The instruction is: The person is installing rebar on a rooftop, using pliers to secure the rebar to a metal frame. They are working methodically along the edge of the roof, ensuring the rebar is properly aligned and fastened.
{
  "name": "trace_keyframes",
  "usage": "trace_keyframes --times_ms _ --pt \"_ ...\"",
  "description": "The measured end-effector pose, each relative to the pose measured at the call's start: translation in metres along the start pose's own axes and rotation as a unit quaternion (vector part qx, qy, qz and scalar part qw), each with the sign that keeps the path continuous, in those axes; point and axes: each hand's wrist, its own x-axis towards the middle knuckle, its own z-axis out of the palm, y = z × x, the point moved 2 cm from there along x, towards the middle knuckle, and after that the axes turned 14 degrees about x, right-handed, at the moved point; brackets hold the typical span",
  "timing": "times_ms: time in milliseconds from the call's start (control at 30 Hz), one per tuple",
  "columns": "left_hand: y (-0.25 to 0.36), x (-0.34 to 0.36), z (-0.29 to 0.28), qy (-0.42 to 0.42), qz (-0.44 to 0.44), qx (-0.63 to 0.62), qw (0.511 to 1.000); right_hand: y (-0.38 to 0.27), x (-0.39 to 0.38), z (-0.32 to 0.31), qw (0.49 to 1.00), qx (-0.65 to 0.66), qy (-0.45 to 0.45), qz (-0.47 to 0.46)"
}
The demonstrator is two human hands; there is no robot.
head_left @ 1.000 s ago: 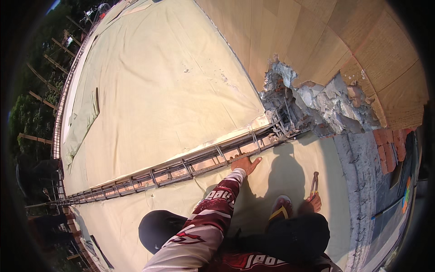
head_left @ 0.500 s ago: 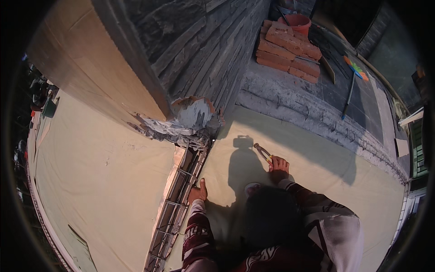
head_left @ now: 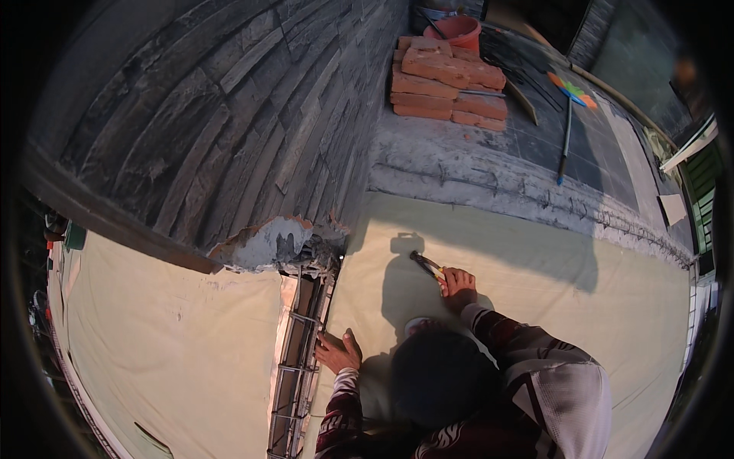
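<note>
On the left a pale sheet (head_left: pixel 168 329) covers the ground; it looks thin and soft, easy to crease. Beside it a long cage of steel bars (head_left: pixel 294 369) runs in a slot towards the foot of the broken stone wall (head_left: pixel 252 115). The cage should be stiff, rough and heavy, best taken by a long bar between two hoops. The left hand (head_left: pixel 340 353) lies at its right edge, half open, thumb apart and fingers reaching over the outer bar; whether they grip it I cannot tell. Further right, above the sheet, are pincers (head_left: pixel 427 265) with yellow handles, their dark head pointing up and left. They are likely hard, weighty at the head and surest held low on the handles, where the right hand (head_left: pixel 459 289) has its fingers curled round them
</note>
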Motion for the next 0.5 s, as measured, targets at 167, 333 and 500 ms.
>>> trace_keyframes --times_ms 167,333,500 --pt "0.024 -0.025 -0.018 0.025 0.052 -0.062 0.996 0.0 0.001 -0.001 1.0 -0.001 0.025 -0.018" --pt "0.085 -0.008 -0.064 0.077 0.215 -0.258 0.939 -0.001 0.0 0.0 0.999 -0.008 0.024 -0.025" --pt "0.131 0.016 -0.163 0.091 0.314 -0.443 0.835 0.002 0.004 0.005 0.998 -0.018 0.033 -0.04"
